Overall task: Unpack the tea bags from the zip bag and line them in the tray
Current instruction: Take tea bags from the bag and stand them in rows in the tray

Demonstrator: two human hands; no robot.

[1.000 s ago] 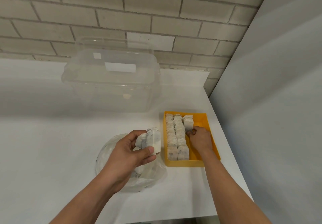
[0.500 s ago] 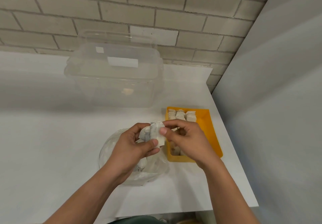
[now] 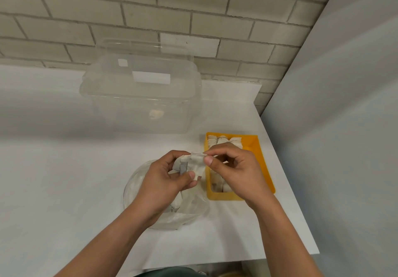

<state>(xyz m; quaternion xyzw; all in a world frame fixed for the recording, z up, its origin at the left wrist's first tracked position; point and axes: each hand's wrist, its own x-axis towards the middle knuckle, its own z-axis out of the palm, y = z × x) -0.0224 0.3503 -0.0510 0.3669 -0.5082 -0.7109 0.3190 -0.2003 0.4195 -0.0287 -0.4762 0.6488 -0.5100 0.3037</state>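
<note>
Brick wall behind white bench (image 3: 53, 179). Clear box (image 3: 140, 104) at the back. Zip bag (image 3: 189, 212) lies near the front; orange tray (image 3: 260, 160) just right of it, tea bags (image 3: 224, 141) lined inside. Your left grip (image 3: 163, 182) holds a small stack (image 3: 196, 164) above the zip bag. Your right grip (image 3: 234, 171) pinches the stack's top edge.

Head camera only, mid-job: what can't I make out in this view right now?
All in the head view:
1. Tray rows: the right hand covers their middle, so the count is hidden.
2. Zip bag: the left hand and crinkled plastic hide what remains inside.
3. Stack gripped in the left hand: the bags overlap, number unclear.
4. Pale thing in the clear box: blurred through plastic.
</note>
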